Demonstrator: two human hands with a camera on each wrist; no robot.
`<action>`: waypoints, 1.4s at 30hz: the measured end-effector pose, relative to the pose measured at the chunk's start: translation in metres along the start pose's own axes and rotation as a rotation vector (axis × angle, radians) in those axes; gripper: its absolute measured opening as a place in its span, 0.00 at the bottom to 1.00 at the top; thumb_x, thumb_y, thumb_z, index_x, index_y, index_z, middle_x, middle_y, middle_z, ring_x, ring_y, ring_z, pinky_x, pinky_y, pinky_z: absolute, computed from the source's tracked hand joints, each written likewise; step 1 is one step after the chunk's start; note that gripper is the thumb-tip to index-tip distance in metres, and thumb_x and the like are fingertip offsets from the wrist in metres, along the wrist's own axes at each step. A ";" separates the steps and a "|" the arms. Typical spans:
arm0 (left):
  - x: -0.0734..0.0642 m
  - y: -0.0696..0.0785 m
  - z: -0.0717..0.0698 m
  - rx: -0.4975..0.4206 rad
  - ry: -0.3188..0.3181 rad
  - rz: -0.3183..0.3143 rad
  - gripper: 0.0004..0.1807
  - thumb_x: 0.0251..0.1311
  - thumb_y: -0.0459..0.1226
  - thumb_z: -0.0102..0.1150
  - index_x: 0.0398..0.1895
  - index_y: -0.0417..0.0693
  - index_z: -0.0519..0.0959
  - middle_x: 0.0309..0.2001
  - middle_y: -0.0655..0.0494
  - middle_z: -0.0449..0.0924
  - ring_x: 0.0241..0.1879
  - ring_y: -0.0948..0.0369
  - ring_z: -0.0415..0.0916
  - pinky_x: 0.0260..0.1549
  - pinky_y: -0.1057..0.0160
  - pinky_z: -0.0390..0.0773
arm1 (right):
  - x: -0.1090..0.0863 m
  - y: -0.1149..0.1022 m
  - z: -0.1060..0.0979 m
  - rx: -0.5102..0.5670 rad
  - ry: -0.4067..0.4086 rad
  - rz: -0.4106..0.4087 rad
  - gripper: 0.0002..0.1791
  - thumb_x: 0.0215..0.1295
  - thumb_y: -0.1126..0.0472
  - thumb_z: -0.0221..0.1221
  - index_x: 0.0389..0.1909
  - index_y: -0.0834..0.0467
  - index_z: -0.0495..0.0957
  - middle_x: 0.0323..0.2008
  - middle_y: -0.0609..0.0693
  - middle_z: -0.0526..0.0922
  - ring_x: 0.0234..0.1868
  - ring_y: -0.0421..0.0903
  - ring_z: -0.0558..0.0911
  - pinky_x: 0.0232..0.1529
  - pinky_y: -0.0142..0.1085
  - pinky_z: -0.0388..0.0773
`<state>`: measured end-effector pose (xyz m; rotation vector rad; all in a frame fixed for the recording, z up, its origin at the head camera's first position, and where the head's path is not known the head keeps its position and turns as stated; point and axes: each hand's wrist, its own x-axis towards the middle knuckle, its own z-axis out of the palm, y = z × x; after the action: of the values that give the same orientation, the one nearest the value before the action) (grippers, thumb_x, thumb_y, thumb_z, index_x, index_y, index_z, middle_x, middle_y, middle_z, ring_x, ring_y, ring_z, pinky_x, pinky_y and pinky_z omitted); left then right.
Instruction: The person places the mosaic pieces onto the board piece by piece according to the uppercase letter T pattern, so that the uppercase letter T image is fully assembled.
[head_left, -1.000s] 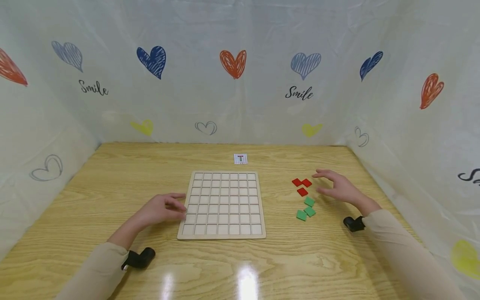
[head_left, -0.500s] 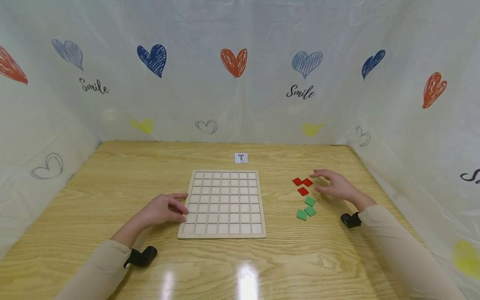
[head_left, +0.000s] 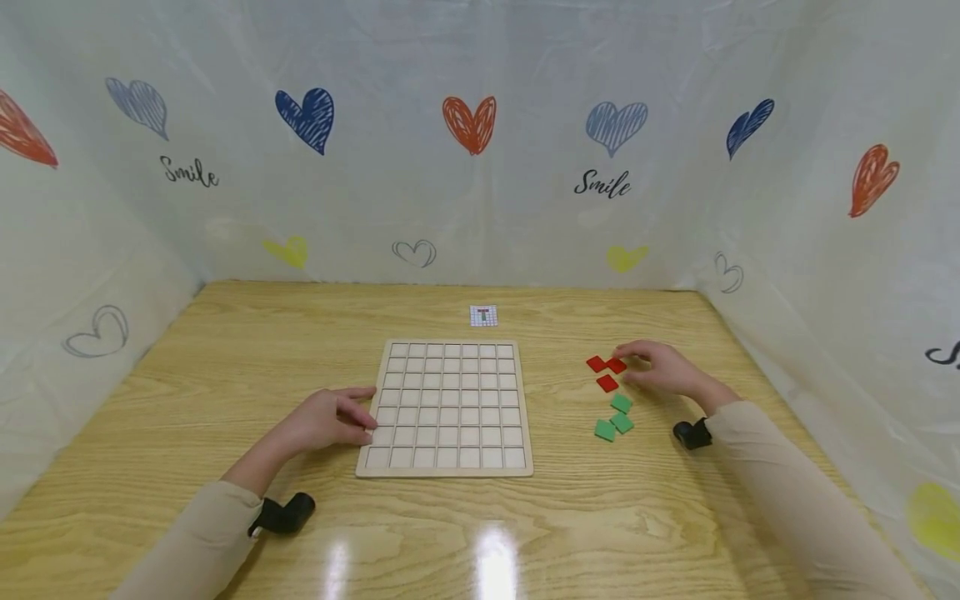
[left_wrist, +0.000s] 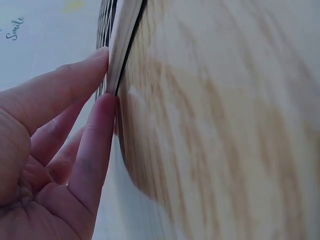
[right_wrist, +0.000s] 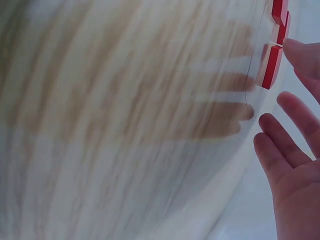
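Note:
In the head view, my left hand [head_left: 315, 420] rests with its fingertips on the left edge of a square wooden grid board [head_left: 444, 472]. The left wrist view shows those fingertips touching the board's rim [left_wrist: 120, 47]. My right hand [head_left: 670, 369] reaches in from the right with fingers parted, its index finger and thumb beside the rightmost red tile [head_left: 617, 366]. A fingertip [right_wrist: 295, 50] comes up against or very near a red tile [right_wrist: 271, 69] in the right wrist view; contact is unclear. Two more red tiles [head_left: 607, 383] lie close by.
Three green tiles [head_left: 622, 422] lie in front of the red ones. Behind the board is a small card [head_left: 483, 316] printed with a red and green T on a grid. A white curtain [head_left: 525, 208] with hearts encloses the wooden table [head_left: 225, 350].
My right hand has moved left and lowered, so its thumb and index finger are now beside the rightmost red tile. The left hand stays almost still at the board's edge.

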<state>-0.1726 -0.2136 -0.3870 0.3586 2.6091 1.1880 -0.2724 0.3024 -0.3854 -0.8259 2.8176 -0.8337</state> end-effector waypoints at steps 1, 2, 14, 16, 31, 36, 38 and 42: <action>0.000 0.000 0.000 -0.003 0.000 -0.001 0.06 0.45 0.35 0.71 0.29 0.48 0.86 0.63 0.39 0.65 0.65 0.40 0.54 0.58 0.44 0.60 | 0.001 0.000 0.001 0.000 -0.003 -0.001 0.18 0.58 0.69 0.61 0.50 0.69 0.76 0.54 0.68 0.73 0.57 0.65 0.69 0.56 0.57 0.63; 0.000 0.000 0.000 -0.005 -0.001 -0.001 0.06 0.46 0.35 0.71 0.29 0.47 0.86 0.63 0.39 0.65 0.65 0.40 0.53 0.58 0.44 0.59 | 0.002 0.000 0.001 0.001 -0.007 -0.002 0.18 0.58 0.69 0.61 0.50 0.69 0.76 0.54 0.67 0.73 0.57 0.65 0.70 0.56 0.56 0.64; 0.000 0.000 0.000 -0.009 0.004 -0.002 0.05 0.46 0.35 0.71 0.29 0.47 0.86 0.63 0.38 0.64 0.65 0.39 0.52 0.59 0.43 0.56 | 0.007 -0.001 0.001 -0.038 -0.023 0.006 0.16 0.57 0.68 0.63 0.46 0.67 0.79 0.50 0.65 0.76 0.53 0.63 0.73 0.54 0.55 0.66; 0.000 0.000 0.000 -0.011 0.004 -0.003 0.05 0.46 0.35 0.71 0.29 0.47 0.86 0.63 0.38 0.64 0.65 0.39 0.52 0.59 0.43 0.57 | 0.007 -0.002 0.001 -0.044 -0.018 0.007 0.15 0.57 0.68 0.63 0.46 0.67 0.79 0.49 0.64 0.77 0.53 0.63 0.73 0.54 0.55 0.67; -0.001 0.002 0.002 -0.024 0.006 -0.024 0.06 0.45 0.34 0.71 0.29 0.46 0.86 0.63 0.39 0.64 0.65 0.40 0.54 0.59 0.44 0.58 | 0.014 0.001 0.006 -0.049 0.026 0.067 0.11 0.54 0.68 0.65 0.40 0.65 0.82 0.43 0.60 0.81 0.50 0.61 0.75 0.53 0.54 0.68; -0.001 0.001 0.002 -0.032 0.005 -0.023 0.06 0.46 0.34 0.71 0.29 0.46 0.85 0.63 0.39 0.64 0.64 0.41 0.55 0.59 0.44 0.59 | 0.015 0.002 0.006 -0.051 0.027 0.064 0.11 0.55 0.69 0.64 0.41 0.65 0.82 0.43 0.60 0.81 0.50 0.61 0.76 0.53 0.54 0.68; -0.001 0.001 0.001 -0.032 0.004 -0.022 0.06 0.46 0.34 0.71 0.29 0.46 0.85 0.63 0.39 0.64 0.64 0.41 0.55 0.59 0.45 0.59 | 0.015 0.002 0.006 -0.051 0.032 0.055 0.11 0.55 0.68 0.64 0.40 0.65 0.82 0.43 0.60 0.81 0.49 0.61 0.76 0.52 0.54 0.69; -0.001 0.001 0.001 -0.030 0.002 -0.025 0.06 0.46 0.34 0.71 0.29 0.46 0.85 0.63 0.39 0.64 0.65 0.41 0.54 0.59 0.44 0.58 | 0.014 0.004 0.007 -0.053 0.037 0.043 0.12 0.54 0.68 0.64 0.41 0.66 0.82 0.42 0.60 0.81 0.49 0.61 0.76 0.51 0.54 0.69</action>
<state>-0.1715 -0.2121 -0.3869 0.3175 2.5868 1.2185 -0.2845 0.2945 -0.3925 -0.7615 2.8906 -0.7804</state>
